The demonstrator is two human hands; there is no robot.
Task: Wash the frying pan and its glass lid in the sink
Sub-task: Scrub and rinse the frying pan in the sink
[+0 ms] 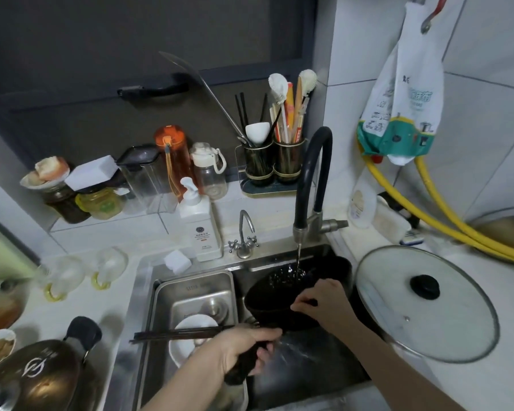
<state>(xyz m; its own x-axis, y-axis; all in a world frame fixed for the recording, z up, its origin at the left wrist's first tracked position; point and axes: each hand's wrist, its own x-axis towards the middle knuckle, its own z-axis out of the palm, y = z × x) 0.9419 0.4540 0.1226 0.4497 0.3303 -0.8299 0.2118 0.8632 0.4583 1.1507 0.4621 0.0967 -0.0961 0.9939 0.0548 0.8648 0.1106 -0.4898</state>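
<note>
The black frying pan (275, 295) is tilted inside the steel sink (309, 369), with water from the black-necked faucet (312, 185) running into it. My left hand (244, 345) is shut on the pan's black handle at the sink's front. Fingers bent, my right hand (321, 301) rests on the pan's near rim and inner side; anything it holds is hidden. To the right of the sink, the glass lid (428, 304) with its black knob lies flat on the counter.
A steel tray (195, 292) in the sink's left half holds a white bowl (187, 336) with dark chopsticks (178, 336) across it. A soap pump bottle (199, 226) and small tap (244, 235) stand behind. A kettle (42, 372) sits front left; yellow hoses (445, 209) run at right.
</note>
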